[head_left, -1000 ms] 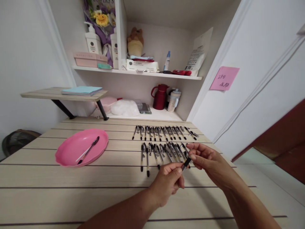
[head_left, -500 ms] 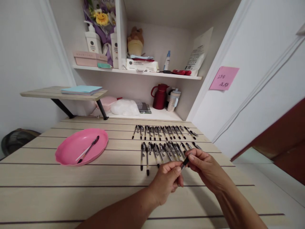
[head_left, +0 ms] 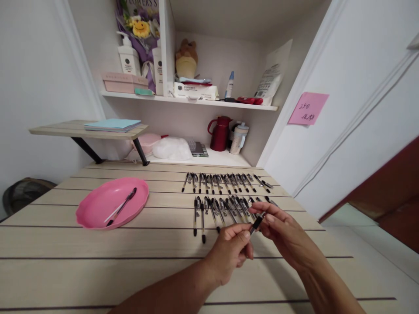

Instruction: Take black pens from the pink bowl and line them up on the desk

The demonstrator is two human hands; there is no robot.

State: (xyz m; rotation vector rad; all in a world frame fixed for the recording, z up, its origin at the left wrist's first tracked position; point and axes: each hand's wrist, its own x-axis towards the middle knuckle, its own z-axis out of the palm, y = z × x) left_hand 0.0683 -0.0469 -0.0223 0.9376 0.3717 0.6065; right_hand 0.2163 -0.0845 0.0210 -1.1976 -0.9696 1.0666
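My left hand [head_left: 233,246] is closed around the barrel of a pen [head_left: 257,223], thumb on top. The pen has a black grip and points up to the right, its uncapped tip showing. At that tip is my right hand [head_left: 283,229], its thumb and fingers loosely about the end; whether a small part sits between them is hard to see. Beyond my hands lie two rows of disassembled pen parts: a nearer row [head_left: 203,222] with black caps, clear barrels and refills, partly covered by my fingers, and a farther row [head_left: 213,187].
On the left of the slatted table [head_left: 98,274] stands a pink tray [head_left: 94,196] with a black pen [head_left: 122,205] and a white stick inside. Behind it is a small raised shelf [head_left: 59,126]. At the back are a red jug [head_left: 220,135] and a light-coloured tumbler [head_left: 239,138].
My right fingers have loosened and shifted slightly along the pen, so more of its grip and tip shows. My left hand keeps its hold.
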